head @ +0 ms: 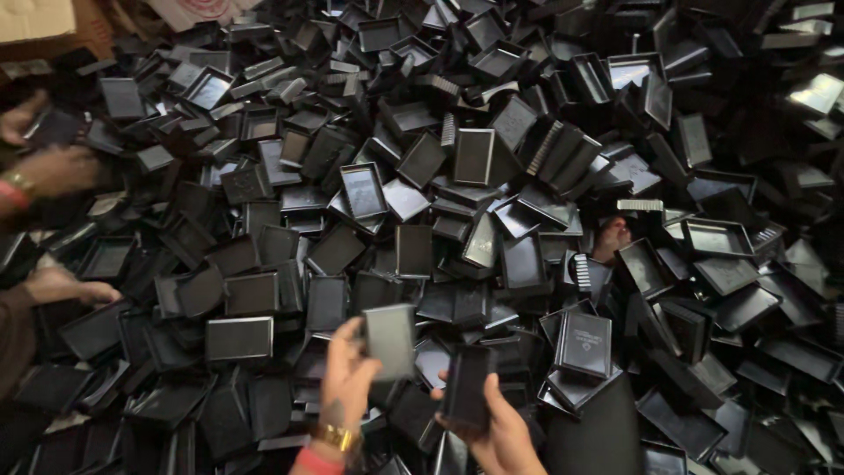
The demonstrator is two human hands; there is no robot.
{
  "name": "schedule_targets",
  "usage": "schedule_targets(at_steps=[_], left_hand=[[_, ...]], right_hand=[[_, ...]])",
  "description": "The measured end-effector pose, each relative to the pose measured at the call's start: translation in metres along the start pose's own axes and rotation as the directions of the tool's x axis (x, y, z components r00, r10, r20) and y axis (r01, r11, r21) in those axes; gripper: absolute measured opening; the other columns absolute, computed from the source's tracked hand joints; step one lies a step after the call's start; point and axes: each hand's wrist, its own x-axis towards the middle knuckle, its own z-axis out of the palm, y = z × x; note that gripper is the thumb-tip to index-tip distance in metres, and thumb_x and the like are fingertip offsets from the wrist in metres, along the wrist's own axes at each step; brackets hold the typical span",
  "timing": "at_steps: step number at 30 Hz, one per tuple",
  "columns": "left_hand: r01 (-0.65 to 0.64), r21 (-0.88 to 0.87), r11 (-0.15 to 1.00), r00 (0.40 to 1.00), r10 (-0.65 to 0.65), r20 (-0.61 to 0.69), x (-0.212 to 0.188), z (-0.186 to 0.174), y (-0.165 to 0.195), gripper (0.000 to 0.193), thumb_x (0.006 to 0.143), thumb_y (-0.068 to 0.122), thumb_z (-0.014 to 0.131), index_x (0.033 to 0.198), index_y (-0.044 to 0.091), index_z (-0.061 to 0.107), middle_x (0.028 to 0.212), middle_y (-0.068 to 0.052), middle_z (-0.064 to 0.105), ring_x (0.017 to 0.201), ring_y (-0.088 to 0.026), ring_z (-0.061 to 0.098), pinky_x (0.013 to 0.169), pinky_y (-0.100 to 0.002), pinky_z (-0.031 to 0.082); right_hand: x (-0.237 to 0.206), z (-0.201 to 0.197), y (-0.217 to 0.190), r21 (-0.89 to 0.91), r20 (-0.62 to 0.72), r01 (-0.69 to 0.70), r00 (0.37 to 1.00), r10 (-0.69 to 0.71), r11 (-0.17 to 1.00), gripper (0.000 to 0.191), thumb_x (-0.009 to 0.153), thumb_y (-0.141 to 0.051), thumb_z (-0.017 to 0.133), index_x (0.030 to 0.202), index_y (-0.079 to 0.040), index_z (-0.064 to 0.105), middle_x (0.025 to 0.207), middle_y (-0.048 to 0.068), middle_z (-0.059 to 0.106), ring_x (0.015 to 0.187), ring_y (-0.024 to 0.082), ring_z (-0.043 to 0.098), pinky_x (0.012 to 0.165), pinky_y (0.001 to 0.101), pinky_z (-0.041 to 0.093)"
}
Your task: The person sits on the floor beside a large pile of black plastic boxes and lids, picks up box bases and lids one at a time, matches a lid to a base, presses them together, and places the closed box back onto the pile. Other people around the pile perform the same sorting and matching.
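Head view: huge pile of black plastic trays (545, 176) fills the frame, rectangular, shallow, lying at every angle, some stacked, some upside down. Left hand (347, 374) is raised low centre, fingers curled tight on a grey-black tray (389, 339) held upright by its left edge, flat face toward the camera; gold wristband and a red cuff show on that wrist. Right hand (497, 427) sits just beside it, fingers wrapped round a darker tray (466, 387), also upright and tilted slightly; the thumb side is hidden behind it. The two held trays are near each other but not touching, both above the pile. Far left, other people's hands (57, 167) and (66, 286) rest in the heap. Cardboard box corner (35, 18) top left.
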Motion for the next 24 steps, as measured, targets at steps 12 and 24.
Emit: schedule_targets(at_steps=[12,24], left_hand=[[-0.050,0.110,0.993,0.902,-0.002,0.432,-0.059,0.030,0.048,0.099,0.079,0.014,0.086,0.157,0.007,0.026,0.152,-0.013,0.045,0.134,-0.020,0.053,0.106,-0.032,0.048],[0.320,-0.224,0.921,0.901,-0.223,0.372,-0.057,0.035,0.039,0.107,0.070,0.011,0.087,0.159,0.019,0.028,0.138,-0.019,0.061,0.122,-0.027,0.064,0.102,-0.041,0.053]], right_hand=[[-0.030,0.022,0.017,-0.473,0.337,0.304,0.930,-0.149,0.827,0.071,0.106,-0.032,0.045,0.163,-0.004,0.015,0.168,0.013,0.029,0.156,0.023,0.025,0.124,0.0351,0.016],[-0.023,0.025,0.017,-0.514,0.296,0.404,0.912,-0.285,0.757,0.071,0.103,-0.027,0.053,0.162,-0.001,0.022,0.167,0.017,0.033,0.156,0.026,0.027,0.124,0.0379,0.018]])
